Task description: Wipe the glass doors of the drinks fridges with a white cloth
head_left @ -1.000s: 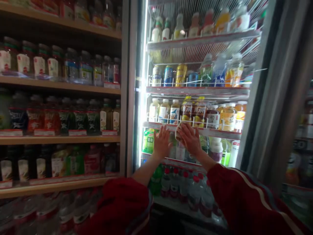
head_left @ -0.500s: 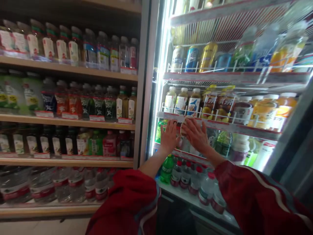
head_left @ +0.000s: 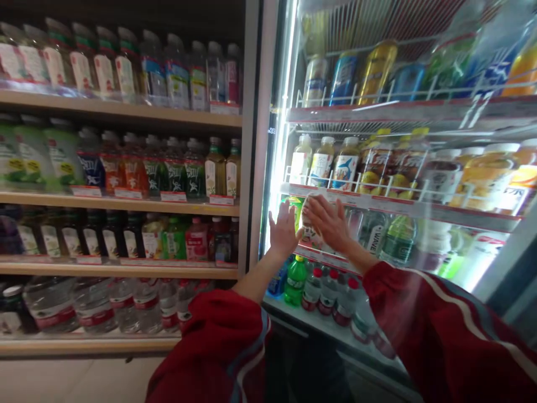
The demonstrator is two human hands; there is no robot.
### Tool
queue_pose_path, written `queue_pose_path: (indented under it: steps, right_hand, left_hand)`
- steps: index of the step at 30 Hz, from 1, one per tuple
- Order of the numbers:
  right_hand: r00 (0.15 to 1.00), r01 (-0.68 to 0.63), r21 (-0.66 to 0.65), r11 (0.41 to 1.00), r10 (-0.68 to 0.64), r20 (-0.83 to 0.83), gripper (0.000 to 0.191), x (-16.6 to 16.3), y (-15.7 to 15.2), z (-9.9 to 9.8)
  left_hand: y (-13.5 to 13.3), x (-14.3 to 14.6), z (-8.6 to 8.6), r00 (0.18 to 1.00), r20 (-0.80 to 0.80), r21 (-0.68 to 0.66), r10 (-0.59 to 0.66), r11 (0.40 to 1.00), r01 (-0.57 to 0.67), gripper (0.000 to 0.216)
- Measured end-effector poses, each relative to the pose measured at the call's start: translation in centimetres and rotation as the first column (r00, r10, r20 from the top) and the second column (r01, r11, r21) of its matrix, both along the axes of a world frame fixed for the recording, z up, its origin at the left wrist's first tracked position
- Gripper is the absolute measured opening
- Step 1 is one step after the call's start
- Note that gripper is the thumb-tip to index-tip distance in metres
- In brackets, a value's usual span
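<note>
My right hand (head_left: 329,223) is wrapped over a pale-labelled bottle (head_left: 309,234) at the front of a shelf in the lit drinks fridge. My left hand (head_left: 283,229) is raised just left of that bottle, fingers stretched out and palm toward it, holding nothing. Both arms wear dark red sleeves with white stripes. A green bottle (head_left: 296,208) stands behind my left hand. The bottle's lower part is hidden by my fingers.
The fridge shelf rail (head_left: 403,207) above my hands carries tea and juice bottles; cans (head_left: 376,67) sit higher up. Small water bottles (head_left: 331,288) and a green soda bottle (head_left: 296,272) stand below. Wooden shelves (head_left: 126,202) of drinks fill the left. The fridge frame (head_left: 251,140) divides them.
The view has shifted right and closer to the fridge. My left hand has drawn slightly back from the shelf, and my right hand stays on the bottle, now a little further out.
</note>
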State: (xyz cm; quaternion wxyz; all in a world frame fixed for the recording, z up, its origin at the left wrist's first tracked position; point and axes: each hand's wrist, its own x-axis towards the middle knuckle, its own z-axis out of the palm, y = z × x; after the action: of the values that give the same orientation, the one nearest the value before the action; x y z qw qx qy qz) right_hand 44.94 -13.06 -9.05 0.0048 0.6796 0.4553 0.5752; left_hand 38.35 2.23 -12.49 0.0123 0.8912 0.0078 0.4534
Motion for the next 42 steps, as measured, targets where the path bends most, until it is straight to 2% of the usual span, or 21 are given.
queue_pose_path:
  steps: [5, 8, 12, 15, 19, 21, 24, 27, 29, 31, 35, 37, 39, 42]
  right_hand:
    - [0.999, 0.03, 0.103, 0.994, -0.027, -0.029, 0.042, 0.2, 2.2, 1.9]
    - [0.998, 0.04, 0.065, 0.997, -0.037, -0.042, 0.04, 0.0, 3.3, 0.7]
    - [1.0, 0.008, -0.086, 0.996, -0.011, -0.028, 0.041, -0.4, 4.3, -1.6]
    - [0.998, -0.015, -0.105, 0.994, 0.009, -0.056, 0.041, -0.2, 5.6, -0.9]
    - [0.996, -0.031, 0.02, 0.999, 0.033, -0.085, 0.04, 0.3, 8.0, 1.1]
    - [0.996, -0.045, -0.003, 0.999, 0.045, -0.081, 0.04, 0.3, 8.9, 0.9]
    - [0.997, -0.059, -0.102, 0.993, 0.054, -0.057, 0.04, -0.1, 9.6, -1.2]
    - [0.997, -0.071, -0.212, 0.975, 0.068, -0.022, 0.04, -0.6, 9.3, -2.9]
    - [0.997, -0.077, -0.248, 0.966, 0.076, -0.013, 0.04, -0.6, 8.9, -2.8]
    - [0.998, -0.061, -0.194, 0.979, 0.056, -0.031, 0.041, -0.5, 8.3, -1.5]
    - [0.999, 0.013, 0.012, 1.0, -0.012, -0.052, 0.041, -0.1, 6.5, 0.7]
    - [1.0, 0.018, -0.017, 1.0, -0.019, -0.009, 0.041, -0.3, 5.4, 0.2]
    - [1.0, 0.012, -0.118, 0.993, -0.009, 0.023, 0.041, -0.7, 4.1, -1.1]
    - [1.0, -0.004, -0.201, 0.98, 0.006, 0.006, 0.043, -1.1, 2.3, -2.6]
  left_hand:
    - [1.3, -0.4, -0.5, 0.999, -0.044, 0.024, 0.013, 1.0, -0.012, 0.064]
    - [2.0, -1.0, -1.2, 0.997, -0.069, 0.03, 0.016, 0.999, -0.014, 0.064]
    - [3.3, -1.8, -2.3, 0.995, -0.101, 0.017, 0.028, 1.0, -0.026, 0.061]
    - [4.2, -2.3, -2.9, 0.995, -0.093, 0.01, 0.044, 0.999, -0.043, 0.062]
    - [4.8, -2.6, -3.3, 0.996, -0.07, 0.005, 0.052, 0.999, -0.052, 0.061]
    - [5.0, -2.8, -3.6, 0.997, -0.052, -0.01, 0.063, 0.998, -0.064, 0.061]
    - [5.4, -3.2, -4.1, 0.995, -0.05, -0.033, 0.09, 0.995, -0.091, 0.061]
    - [5.8, -3.6, -4.5, 0.993, -0.061, -0.042, 0.105, 0.993, -0.107, 0.064]
    - [6.0, -3.8, -4.5, 0.992, -0.06, -0.05, 0.111, 0.992, -0.114, 0.065]
    - [5.8, -3.9, -4.4, 0.992, -0.064, -0.057, 0.109, 0.992, -0.112, 0.064]
    - [4.8, -3.6, -4.2, 0.994, -0.073, -0.065, 0.08, 0.994, -0.085, 0.063]
    - [4.0, -3.5, -4.1, 0.997, -0.058, -0.067, 0.058, 0.996, -0.062, 0.064]
    - [3.3, -3.3, -4.0, 0.999, -0.038, -0.065, 0.039, 0.997, -0.041, 0.064]
    - [2.3, -3.2, -3.6, 0.999, -0.026, -0.068, 0.026, 0.997, -0.028, 0.064]
